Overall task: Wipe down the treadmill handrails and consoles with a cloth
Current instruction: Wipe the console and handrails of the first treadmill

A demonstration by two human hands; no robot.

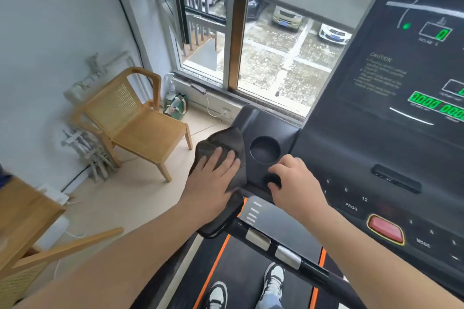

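Now the left hand (216,178) reaches forward palm-down, fingers straight and spread, pressing the cloth (222,139) onto the console's (266,120) left edge. Just right of it, the right hand (293,183) rests on the console with fingers curled at a dark recess; whether they grip anything cannot be told.

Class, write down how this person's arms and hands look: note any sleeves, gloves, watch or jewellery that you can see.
The left forearm and right forearm are bare, with no sleeve in view. The left hand and right hand wear no gloves. No watch, bracelet or ring shows on either.
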